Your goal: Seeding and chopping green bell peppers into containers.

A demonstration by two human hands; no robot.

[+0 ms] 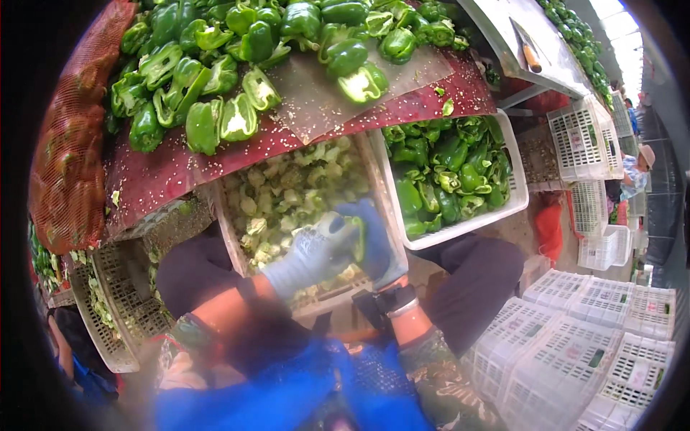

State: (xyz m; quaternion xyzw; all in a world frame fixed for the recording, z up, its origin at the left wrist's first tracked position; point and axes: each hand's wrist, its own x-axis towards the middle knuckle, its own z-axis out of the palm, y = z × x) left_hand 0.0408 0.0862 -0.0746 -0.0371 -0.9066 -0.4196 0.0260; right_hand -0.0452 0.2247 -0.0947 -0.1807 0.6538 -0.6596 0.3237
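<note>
My left hand [310, 257], in a pale blue-grey glove, and my right hand [374, 241], in a blue glove, meet over the middle crate [228, 228]. Between them they grip a green bell pepper [357, 238], mostly hidden by the fingers. Under the hands the crate holds pale green pepper cores and scraps [287, 188]. Just right of my right hand stands a white crate [467, 224] filled with cut green pepper pieces [445, 169]. Above, whole and halved green peppers [215, 65] lie piled on a red tabletop [165, 169].
An orange mesh sack [68, 154] hangs at the left of the table. Empty white crates are stacked at lower right [582, 352] and at the right [586, 144]. A knife [528, 50] lies on a grey surface at upper right. Another person [636, 169] stands far right.
</note>
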